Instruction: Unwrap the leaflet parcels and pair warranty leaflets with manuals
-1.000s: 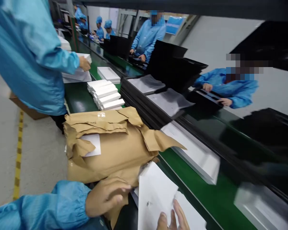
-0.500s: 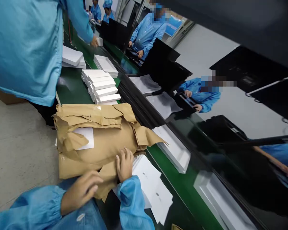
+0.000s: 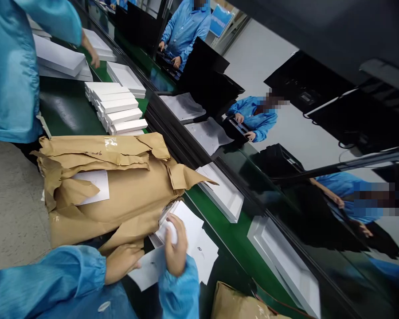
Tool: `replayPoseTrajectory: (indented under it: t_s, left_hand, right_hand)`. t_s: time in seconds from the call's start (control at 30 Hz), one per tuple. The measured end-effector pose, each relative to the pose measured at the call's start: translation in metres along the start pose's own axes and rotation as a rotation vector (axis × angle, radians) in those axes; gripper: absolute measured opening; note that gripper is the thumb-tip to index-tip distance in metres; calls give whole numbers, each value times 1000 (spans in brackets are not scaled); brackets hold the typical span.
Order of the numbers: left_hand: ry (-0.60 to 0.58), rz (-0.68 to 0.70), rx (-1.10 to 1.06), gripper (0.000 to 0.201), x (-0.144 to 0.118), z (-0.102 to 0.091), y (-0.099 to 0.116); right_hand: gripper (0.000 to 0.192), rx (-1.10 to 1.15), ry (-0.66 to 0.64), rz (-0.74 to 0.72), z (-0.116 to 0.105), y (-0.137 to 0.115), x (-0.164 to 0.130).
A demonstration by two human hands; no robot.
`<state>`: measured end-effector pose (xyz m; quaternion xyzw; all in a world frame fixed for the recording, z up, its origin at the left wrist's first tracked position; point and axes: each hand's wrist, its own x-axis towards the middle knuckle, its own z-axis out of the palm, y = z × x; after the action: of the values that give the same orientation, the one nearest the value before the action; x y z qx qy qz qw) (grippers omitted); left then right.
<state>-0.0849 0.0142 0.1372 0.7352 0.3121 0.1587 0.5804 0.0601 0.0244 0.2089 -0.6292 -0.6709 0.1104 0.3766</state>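
At the lower centre of the frame, the right hand is curled around the near edge of a stack of white paper sheets, fingers folded over the top sheet and thumb beneath. The left hand, just to its left, pinches a loose white sheet that lies at the foot of the stack; its fingertips touch the torn lower flap of the brown paper wrapper. Both wrists emerge from blue sleeves.

The stack protrudes from the opened right-hand end of the wrapper, directly above and touching the right hand, and fans out toward lower right over the dark counter. The wrapper itself fills the centre left of the frame, crumpled and torn, with a white label on its left part. A second brown parcel shows at the bottom edge, right of the hands.

Right of the wrapper, a green conveyor belt carries white trays running toward lower right. Beyond the wrapper, at upper centre left, a row of white boxes leans in overlapping order. At upper left stands a co-worker in a blue smock, one hand near further white boxes. Across the belt, at upper centre and centre right, other people in blue work among black panels.
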Motion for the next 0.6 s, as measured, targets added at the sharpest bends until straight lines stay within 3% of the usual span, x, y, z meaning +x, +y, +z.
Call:
replayPoseTrajectory:
  t_s: [0.07, 0.13, 0.2, 0.27, 0.4, 0.5, 0.6]
  left_hand:
    - [-37, 55, 44, 12, -7, -6, 13]
    - [-1, 98, 53, 14, 1, -10, 31]
    - [83, 122, 31, 28, 23, -12, 47]
    - [156, 124, 62, 43, 54, -12, 57]
    - [255, 79, 220, 53, 101, -2, 53]
    - [248, 67, 298, 63, 108, 13, 48]
    - [144, 82, 403, 65, 91, 16, 54]
  right_hand:
    - [21, -27, 257, 194, -33, -3, -16]
    - [21, -16, 557, 375, -59, 3, -30]
    - [26, -26, 654, 436, -71, 15, -39]
    - [35, -148, 524, 391, -68, 31, -44]
    - [61, -402, 183, 331, -34, 67, -52]
    - [65, -429, 47, 401, -13, 90, -62]
    - [65, -480, 14, 363, -16, 100, -67]
